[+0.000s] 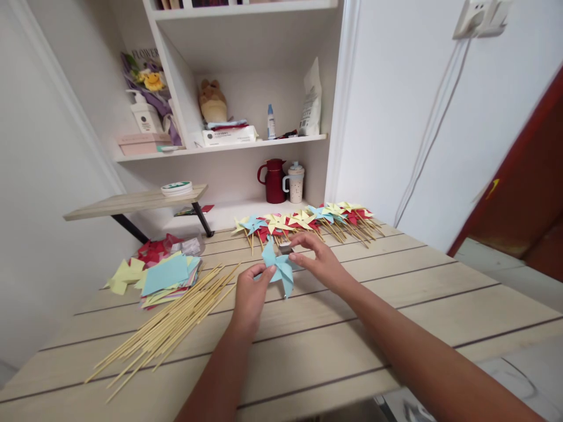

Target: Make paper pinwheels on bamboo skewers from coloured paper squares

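Pinwheel (278, 266) pinched between left hand (250, 296), right hand (319, 261).

The small grey object (285, 248) at the right hand's (317, 258) fingertips is too small and too covered to identify. The wall socket (481, 16) at the upper right is cut by the top edge, as are the books (200, 3) on the top shelf. Lower right is blurred.

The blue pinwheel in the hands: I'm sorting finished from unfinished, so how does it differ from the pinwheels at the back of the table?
The blue pinwheel has no visible stick; the row of pinwheels sits on sticks. It is held alone; they lie overlapping, in mixed colours. Both are folded paper.
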